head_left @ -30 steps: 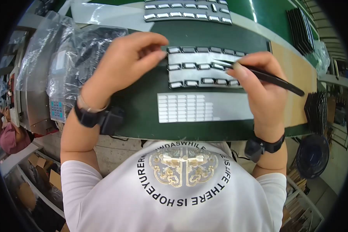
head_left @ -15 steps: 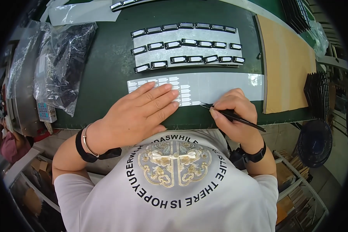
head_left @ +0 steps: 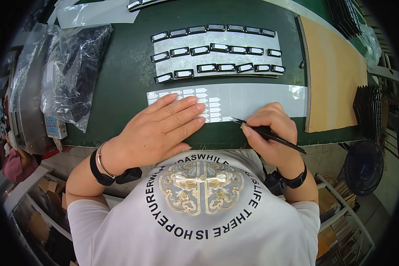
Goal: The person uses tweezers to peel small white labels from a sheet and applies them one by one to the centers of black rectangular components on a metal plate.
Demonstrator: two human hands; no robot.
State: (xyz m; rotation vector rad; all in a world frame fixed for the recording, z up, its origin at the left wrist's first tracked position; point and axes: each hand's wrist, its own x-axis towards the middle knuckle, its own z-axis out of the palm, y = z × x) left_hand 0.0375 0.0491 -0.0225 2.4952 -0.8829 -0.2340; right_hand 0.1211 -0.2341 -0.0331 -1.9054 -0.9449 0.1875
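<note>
My left hand [head_left: 159,126] lies flat, fingers stretched out, on a pale backing sheet [head_left: 261,98] and covers part of its rows of small white stickers [head_left: 213,106]. Black tweezers [head_left: 284,141] are gripped in my right hand [head_left: 274,126], with their tips at the right end of the lowest sticker [head_left: 226,119] near the sheet's front edge. Whether the tips pinch that sticker is too small to tell. Beyond the sheet, several small black frames [head_left: 201,50] with white inserts stand in three rows on and around a light grey board [head_left: 224,79].
A clear plastic bag [head_left: 75,75] of dark items lies at the left, beside a keypad device [head_left: 55,127]. Brown cardboard [head_left: 334,75] and stacked black parts [head_left: 369,111] are at the right. A dark fan [head_left: 362,168] stands below the green table's [head_left: 124,62] right side.
The tweezer tips have come closer together at the sticker's end. My left hand stays flat in place. The whole view has shifted slightly.
</note>
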